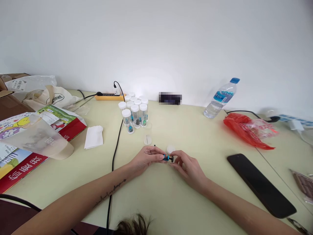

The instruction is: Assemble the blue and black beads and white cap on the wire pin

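Near the middle of the table, my left hand (148, 157) is closed on a small blue and black part (167, 158), with a thin wire-like piece also showing at its fingers. My right hand (187, 165) is at the part's black end, thumb and forefinger on either side of it; whether they touch it is hard to tell. A white round cap (170, 149) lies just behind the hands. Behind my left hand an uncapped clear tube (147, 134) stands upright. Several white-capped clear tubes (128, 121) holding small coloured pieces stand grouped farther back.
Left are a plastic jug (46, 140), bags and folded tissue (94, 137). An orange power strip (109, 97) lies at the wall; a black cable crosses the table. Right are a leaning water bottle (220, 98), red plastic bag (241, 130) and black phone (260, 184).
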The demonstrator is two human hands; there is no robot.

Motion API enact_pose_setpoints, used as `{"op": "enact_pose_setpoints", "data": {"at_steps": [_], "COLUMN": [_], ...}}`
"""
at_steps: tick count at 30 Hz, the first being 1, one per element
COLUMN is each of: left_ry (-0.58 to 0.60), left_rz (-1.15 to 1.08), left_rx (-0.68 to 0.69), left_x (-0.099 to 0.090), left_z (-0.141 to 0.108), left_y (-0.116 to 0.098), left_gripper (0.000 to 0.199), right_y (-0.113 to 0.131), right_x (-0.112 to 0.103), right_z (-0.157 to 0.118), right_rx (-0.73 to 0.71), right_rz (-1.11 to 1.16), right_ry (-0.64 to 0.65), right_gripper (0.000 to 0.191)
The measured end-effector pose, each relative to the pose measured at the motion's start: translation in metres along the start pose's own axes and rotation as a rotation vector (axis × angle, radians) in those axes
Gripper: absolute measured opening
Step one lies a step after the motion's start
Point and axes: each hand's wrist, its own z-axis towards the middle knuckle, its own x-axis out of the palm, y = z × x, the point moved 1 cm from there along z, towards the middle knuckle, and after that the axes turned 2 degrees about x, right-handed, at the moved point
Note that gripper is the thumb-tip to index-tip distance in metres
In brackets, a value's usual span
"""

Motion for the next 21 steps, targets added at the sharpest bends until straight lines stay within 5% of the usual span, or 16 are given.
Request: {"op": "enact_pose_setpoints", "data": {"at_steps": [21], "left_ry": [-0.011], "left_rz": [0.0], "left_rx": [-0.001], "left_x": [0.0013], "left_z": [-0.0007], "left_y": [-0.0008], "left_gripper": [0.021], "right_y": [0.0026], "right_x": [-0.0016], "right_z": [0.001], "right_rx": [-0.048], "right_rz": [-0.025], "right_ry": [-0.024], "right_gripper": [0.016]}}
